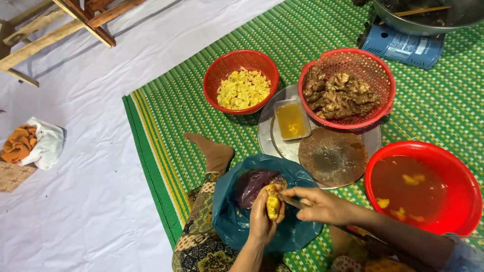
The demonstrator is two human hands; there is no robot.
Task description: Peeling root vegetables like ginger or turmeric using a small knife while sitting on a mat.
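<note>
You're sitting on a green woven plastic mat with yellow stripes (312, 45), laid over a white sheet (91, 166). Far right of you is a round red plastic basin of reddish water (422, 194) with a few yellow bits floating in it. Up the mat sit a red mesh basket of brown peelings (346, 88) and a red plastic bowl of yellow pieces (241, 81), well apart from your hands. Between the basket and you, there's a round silver metal tray (282, 146) carrying a brown wooden disc (333, 157).

Right under your hands is a blue plastic bag (237, 221), spread open on your lap. Your left hand (262, 219) is curled snug around a small yellow fruit piece (273, 204), gripping it upright. Your right hand (322, 204) is closed on a thin knife (291, 201), its tip touching the fruit from the right side.
</note>
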